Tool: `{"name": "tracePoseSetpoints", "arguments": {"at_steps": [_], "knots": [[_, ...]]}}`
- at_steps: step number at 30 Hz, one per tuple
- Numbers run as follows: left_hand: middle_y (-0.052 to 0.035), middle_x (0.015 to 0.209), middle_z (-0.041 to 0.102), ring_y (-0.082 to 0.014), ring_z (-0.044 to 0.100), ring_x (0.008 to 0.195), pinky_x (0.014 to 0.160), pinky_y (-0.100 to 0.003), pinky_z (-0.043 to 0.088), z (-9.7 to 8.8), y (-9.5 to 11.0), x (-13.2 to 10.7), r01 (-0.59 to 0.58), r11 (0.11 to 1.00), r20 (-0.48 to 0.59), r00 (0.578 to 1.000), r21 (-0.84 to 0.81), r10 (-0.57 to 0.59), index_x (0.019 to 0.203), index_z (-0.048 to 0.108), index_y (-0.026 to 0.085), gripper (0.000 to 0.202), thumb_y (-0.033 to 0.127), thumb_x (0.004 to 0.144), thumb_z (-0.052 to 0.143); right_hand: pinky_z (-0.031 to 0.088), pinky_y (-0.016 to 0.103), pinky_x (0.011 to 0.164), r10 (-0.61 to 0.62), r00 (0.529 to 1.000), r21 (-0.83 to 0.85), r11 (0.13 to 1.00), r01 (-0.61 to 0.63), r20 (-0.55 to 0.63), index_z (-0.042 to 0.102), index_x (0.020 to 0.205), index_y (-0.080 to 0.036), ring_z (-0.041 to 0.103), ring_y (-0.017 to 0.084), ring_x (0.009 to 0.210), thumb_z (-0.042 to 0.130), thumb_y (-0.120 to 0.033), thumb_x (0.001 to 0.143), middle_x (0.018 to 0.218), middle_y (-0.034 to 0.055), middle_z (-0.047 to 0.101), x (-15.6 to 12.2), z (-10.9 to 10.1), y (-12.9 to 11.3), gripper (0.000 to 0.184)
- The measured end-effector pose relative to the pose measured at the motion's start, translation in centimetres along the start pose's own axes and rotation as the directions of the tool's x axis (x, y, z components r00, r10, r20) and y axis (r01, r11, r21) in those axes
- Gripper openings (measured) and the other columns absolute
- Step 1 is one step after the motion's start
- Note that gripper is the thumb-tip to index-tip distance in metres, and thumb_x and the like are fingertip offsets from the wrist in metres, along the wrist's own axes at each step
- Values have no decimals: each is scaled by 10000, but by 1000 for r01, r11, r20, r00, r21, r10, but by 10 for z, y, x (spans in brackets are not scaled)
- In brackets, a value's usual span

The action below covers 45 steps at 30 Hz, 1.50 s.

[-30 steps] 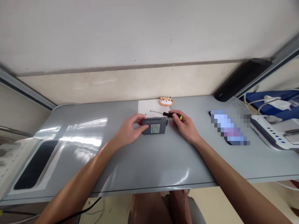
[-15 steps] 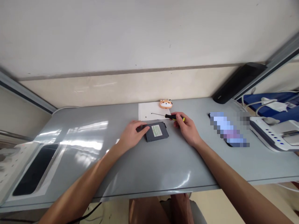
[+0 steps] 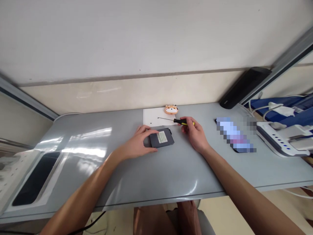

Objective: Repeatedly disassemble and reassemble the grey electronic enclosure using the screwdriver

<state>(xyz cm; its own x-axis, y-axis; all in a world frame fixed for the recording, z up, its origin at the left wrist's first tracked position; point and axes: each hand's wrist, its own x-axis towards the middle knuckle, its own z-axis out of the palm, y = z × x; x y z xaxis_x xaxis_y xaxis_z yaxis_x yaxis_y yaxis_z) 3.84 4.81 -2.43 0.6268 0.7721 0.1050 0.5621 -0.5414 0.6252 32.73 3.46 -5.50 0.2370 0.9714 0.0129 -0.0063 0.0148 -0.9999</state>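
Sits with bare legs (image 3: pixel 149 222) below the front edge of a grey surface (image 3: pixel 161 179), beside a black cable (image 3: pixel 91 225). Reaches over that edge with both forearms, angled inward. Has at far left a dark phone (image 3: pixel 36 179) on white paper, next to a white power strip (image 3: pixel 11 178).

Rests the left hand (image 3: pixel 137 143) at the left end of a flat dark grey box (image 3: pixel 168 139), lying label up mid-surface, thumb and forefinger spread wide around that end and hiding part of it. Cannot tell a firm grip from a loose touch. Holds in the curled right hand (image 3: pixel 194 133) a black-and-yellow screwdriver (image 3: pixel 179 121), shaft pointing left over a white sheet (image 3: pixel 150 114) with a dark speck (image 3: pixel 151 123) on it.

Farther right, has a phone (image 3: pixel 234 135) with blurred screen and a white multi-port charger (image 3: pixel 278 140). Behind, has an orange animal-faced case (image 3: pixel 171 110) on the sheet and a black elongated object (image 3: pixel 244 88) leaning before the wall (image 3: pixel 146 32).
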Motion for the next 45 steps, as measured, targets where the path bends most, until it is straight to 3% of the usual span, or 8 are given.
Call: {"name": "tracePoseSetpoints", "arguments": {"at_steps": [8, 11, 19, 27, 34, 38, 40, 45], "knots": [[-65, 1198, 741, -269, 674, 1186, 1090, -491, 583, 1, 1, 3, -83, 995, -104, 991, 57, 88, 1254, 782, 285, 388, 431, 904, 867, 521, 339, 691, 25, 999, 151, 988, -22, -20, 744, 1009, -279, 553, 171, 675, 686, -802, 863, 858, 13, 735, 4, 1, -2, 546], [-56, 1091, 782, -247, 716, 1073, 996, -452, 614, 0, 1, 4, -96, 995, -121, 988, 30, 99, 1205, 793, 275, 275, 454, 1007, 724, 516, 356, 675, 38, 999, 189, 981, -36, -4, 734, 970, -272, 561, 186, 666, 673, -805, 866, 817, 28, 722, 5, 0, -4, 547], [-48, 816, 737, -232, 697, 872, 727, -337, 581, 8, 7, 6, 47, 998, -203, 978, -41, -54, 928, 779, 222, 448, 517, 1077, 476, 478, 353, 648, 100, 995, 263, 959, -102, 23, 735, 877, -253, 546, 187, 636, 750, -822, 790, 681, 20, 672, 3, -1, -9, 576], [-34, 758, 668, -227, 655, 827, 815, -368, 604, 11, 10, 7, 98, 993, -234, 966, -67, -111, 763, 611, 234, 564, 592, 1121, 361, 484, 337, 637, 116, 987, 269, 953, -142, 110, 764, 865, -252, 567, 177, 627, 767, -870, 744, 669, 16, 680, -2, 0, -16, 630], [-43, 840, 712, -230, 690, 868, 851, -383, 623, 16, 7, 8, 144, 983, -253, 953, -118, -169, 803, 633, 230, 547, 553, 1140, 348, 454, 341, 651, 116, 981, 213, 966, -148, 158, 771, 866, -255, 530, 178, 626, 737, -922, 726, 670, 17, 677, -4, 0, -18, 682], [-78, 1088, 793, -244, 731, 1061, 981, -404, 609, 17, 9, 6, 153, 972, -280, 939, -180, -199, 1048, 724, 217, 504, 493, 1154, 316, 435, 336, 654, 102, 981, 191, 972, -134, 166, 778, 896, -253, 509, 175, 635, 712, -935, 746, 691, 20, 689, -5, 1, -17, 701], [-83, 1146, 792, -235, 732, 1084, 986, -392, 605, 16, 9, 4, 117, 977, -305, 937, -177, -168, 1161, 724, 217, 476, 467, 1157, 320, 426, 338, 650, 84, 981, 173, 978, -114, 173, 781, 921, -253, 506, 178, 640, 677, -934, 784, 705, 23, 696, -6, 1, -15, 703], [-91, 1173, 762, -210, 721, 1006, 769, -308, 597, 15, 7, -1, -38, 999, -391, 920, -11, 30, 1267, 670, 222, 291, 378, 1114, 478, 420, 337, 654, 79, 981, 155, 982, -107, 178, 785, 940, -252, 504, 179, 656, 677, -950, 768, 710, 27, 702, -7, 0, -14, 727]]}}
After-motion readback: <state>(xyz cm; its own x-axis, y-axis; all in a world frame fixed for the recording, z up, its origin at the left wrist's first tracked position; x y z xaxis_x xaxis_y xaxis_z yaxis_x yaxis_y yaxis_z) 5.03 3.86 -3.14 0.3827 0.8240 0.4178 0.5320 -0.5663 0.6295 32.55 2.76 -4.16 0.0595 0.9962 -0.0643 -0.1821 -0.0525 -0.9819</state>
